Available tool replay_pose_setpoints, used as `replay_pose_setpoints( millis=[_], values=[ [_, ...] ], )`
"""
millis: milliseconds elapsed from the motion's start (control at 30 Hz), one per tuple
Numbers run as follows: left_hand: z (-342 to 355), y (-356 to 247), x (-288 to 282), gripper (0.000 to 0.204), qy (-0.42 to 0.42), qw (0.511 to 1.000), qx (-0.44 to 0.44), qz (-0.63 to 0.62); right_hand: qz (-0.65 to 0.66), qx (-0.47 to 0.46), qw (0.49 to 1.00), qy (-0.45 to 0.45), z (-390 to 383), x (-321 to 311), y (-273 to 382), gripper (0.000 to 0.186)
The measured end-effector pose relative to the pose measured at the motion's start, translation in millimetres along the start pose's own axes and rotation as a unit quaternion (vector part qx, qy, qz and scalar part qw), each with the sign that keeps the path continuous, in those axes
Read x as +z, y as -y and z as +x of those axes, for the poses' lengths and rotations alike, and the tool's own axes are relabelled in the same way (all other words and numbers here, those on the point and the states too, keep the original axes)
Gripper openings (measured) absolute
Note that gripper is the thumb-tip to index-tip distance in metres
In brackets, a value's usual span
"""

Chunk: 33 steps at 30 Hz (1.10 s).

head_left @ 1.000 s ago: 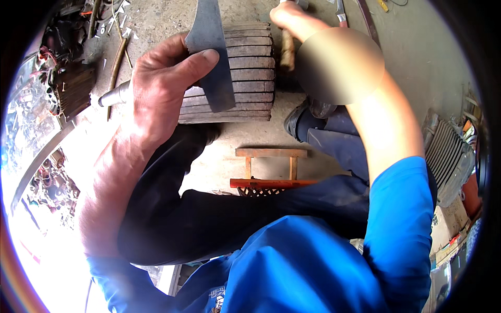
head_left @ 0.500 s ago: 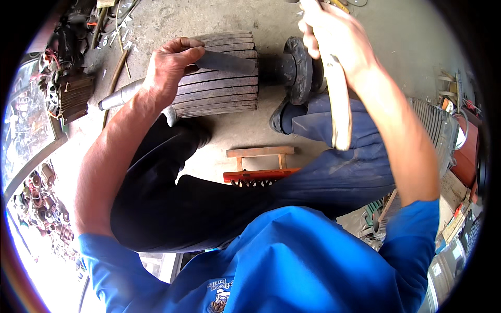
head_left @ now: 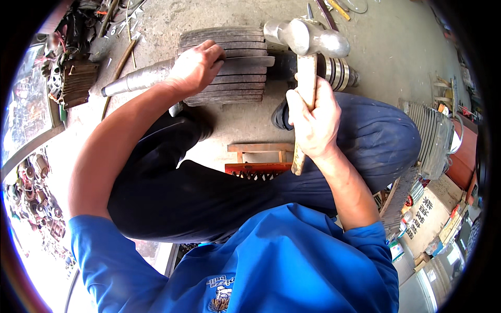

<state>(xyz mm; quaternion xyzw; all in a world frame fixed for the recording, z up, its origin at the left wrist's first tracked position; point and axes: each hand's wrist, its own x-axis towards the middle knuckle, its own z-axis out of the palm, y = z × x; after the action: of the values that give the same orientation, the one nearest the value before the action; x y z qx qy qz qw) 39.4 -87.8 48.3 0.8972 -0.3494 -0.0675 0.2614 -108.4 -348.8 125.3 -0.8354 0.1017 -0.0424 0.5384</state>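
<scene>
My left hand (head_left: 198,65) is closed on a flat grey metal strip (head_left: 250,61), which lies along the slotted bars of a heavy cylindrical rotor (head_left: 224,94) on the floor. The rotor's pale tapered shaft (head_left: 138,82) points left, and its dark right end carries shiny rings (head_left: 336,73). My right hand (head_left: 313,117) grips the wooden handle of a ball-peen hammer (head_left: 321,40), whose steel head is raised over the rotor's right end in this view.
A small wooden and red-metal stool (head_left: 261,147) stands between my bent legs (head_left: 370,141). Motor parts (head_left: 75,81) and sticks (head_left: 122,57) lie at left. A finned grey housing (head_left: 425,135), a cardboard box (head_left: 428,214) and assorted clutter fill the right side.
The hammer has swung from head-up at the top right to over the rotor, coming lower and leftward with my right hand. My left hand brought the strip down onto the rotor and shifted right.
</scene>
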Motion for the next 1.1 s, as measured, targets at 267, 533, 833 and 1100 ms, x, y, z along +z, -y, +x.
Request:
replay_pose_setpoints(
  millis=[267, 533, 833, 1100],
  values=[
    [-0.4, -12.9, 4.0, 0.018, -0.021, 0.986, 0.137, 0.095, -0.025, -0.141, 0.99, 0.002, -12.2, 16.6, -3.0, 0.038],
    [3.9, -23.3, -0.5, 0.015, 0.006, 0.965, 0.234, 0.122, -0.02, -0.209, 0.976, -0.055, 0.9, 13.9, -17.3, 0.038],
    [4.7, -24.6, 1.6, 0.019, 0.023, 0.946, 0.29, 0.14, -0.038, -0.095, 0.995, -0.013, -7.6, 17.7, -36.0, 0.033],
    [10.3, -5.7, 14.6, 0.012, 0.022, 0.979, 0.17, 0.109, -0.039, -0.125, 0.991, -0.014, -12.7, 21.2, -42.1, 0.035]
  ],
)
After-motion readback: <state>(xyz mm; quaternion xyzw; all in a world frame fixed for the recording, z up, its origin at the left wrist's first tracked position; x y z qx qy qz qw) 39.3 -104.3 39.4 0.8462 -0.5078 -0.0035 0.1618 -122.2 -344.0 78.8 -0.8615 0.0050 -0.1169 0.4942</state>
